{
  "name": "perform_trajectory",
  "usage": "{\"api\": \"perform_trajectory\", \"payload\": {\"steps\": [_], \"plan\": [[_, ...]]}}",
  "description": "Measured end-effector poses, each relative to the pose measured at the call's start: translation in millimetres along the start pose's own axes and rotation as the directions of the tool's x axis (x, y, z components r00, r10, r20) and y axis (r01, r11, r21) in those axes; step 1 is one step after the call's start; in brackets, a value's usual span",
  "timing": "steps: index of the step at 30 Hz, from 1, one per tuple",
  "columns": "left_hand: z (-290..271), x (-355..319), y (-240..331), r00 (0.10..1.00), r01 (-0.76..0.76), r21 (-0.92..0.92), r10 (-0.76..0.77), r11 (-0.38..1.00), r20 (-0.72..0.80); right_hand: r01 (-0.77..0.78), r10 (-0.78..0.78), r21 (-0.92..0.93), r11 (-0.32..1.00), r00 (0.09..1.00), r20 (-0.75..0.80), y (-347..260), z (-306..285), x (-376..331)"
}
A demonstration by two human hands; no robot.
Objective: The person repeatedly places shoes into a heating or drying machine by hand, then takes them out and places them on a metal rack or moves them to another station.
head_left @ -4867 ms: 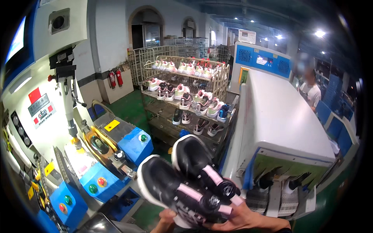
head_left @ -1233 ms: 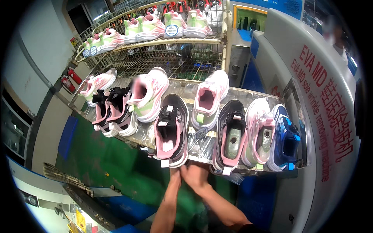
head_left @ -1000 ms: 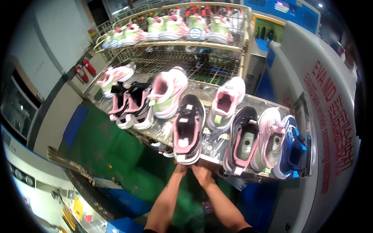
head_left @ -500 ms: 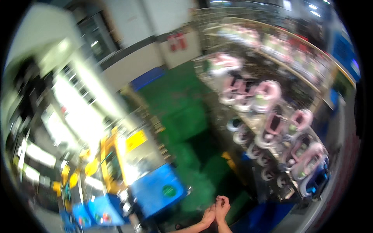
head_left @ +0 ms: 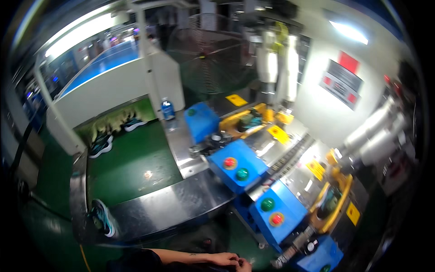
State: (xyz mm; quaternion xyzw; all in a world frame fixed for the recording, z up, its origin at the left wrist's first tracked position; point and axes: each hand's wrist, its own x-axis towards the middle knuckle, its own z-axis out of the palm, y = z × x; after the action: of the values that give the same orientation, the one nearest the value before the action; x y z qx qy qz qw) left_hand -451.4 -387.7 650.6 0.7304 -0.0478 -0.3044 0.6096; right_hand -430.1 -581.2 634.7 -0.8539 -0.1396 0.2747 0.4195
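My left hand (head_left: 225, 259) and my right hand (head_left: 244, 264) meet at the lower edge of the view, low in front of my body. Both have curled fingers, pressed against each other; whatever lies between them, if anything, is too small to make out. Just to their right are blue control boxes (head_left: 276, 211) with red and green push buttons. Two yellow-framed press stations (head_left: 333, 204) stand behind these boxes, and each seems to have a dark green shoe (head_left: 250, 120) seated in it.
A steel-edged green conveyor belt (head_left: 131, 165) lies to the left, with dark and teal shoes (head_left: 101, 145) at its far end. A single sneaker (head_left: 103, 218) rests on its near steel corner. Beyond the belt stand a blue-labelled bottle (head_left: 167, 109) and a large fan (head_left: 204, 56).
My view has swung from a rack of pink shoes and the green floor to the presses and conveyor. The hands stay together, now lower in the view.
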Motion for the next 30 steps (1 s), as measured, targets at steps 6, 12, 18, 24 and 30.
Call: {"api": "perform_trajectory", "payload": {"steps": [6, 12, 18, 24, 30], "plan": [[-39, -48, -69, 0.775, 0.105, -0.260, -0.243, 0.960, -0.583, 0.087, -0.095, 0.040, 0.995, 0.872, 0.480, -107, 32, 56], [-96, -152, -63, 0.208, -0.041, -0.355, -0.339, 0.934, -0.917, 0.162, -0.203, 0.122, 0.979, 0.760, 0.617, -197, 86, 98], [-225, -271, -100, -0.098, -0.130, -0.220, -0.234, 0.967, -0.967, 0.089, -0.090, 0.026, 0.996, 0.871, 0.482, -293, 151, 129], [-366, -469, -231, -0.456, 0.334, -0.203, -0.031, 0.920, -0.890, 0.169, -0.119, -0.043, 0.985, 0.831, 0.544, -383, 271, 172], [-413, -569, -348, -0.263, 0.663, -0.175, 0.007, 0.728, -0.965, 0.855, -0.591, -0.034, 0.517, 0.386, 0.708, -604, 503, 300]]}}
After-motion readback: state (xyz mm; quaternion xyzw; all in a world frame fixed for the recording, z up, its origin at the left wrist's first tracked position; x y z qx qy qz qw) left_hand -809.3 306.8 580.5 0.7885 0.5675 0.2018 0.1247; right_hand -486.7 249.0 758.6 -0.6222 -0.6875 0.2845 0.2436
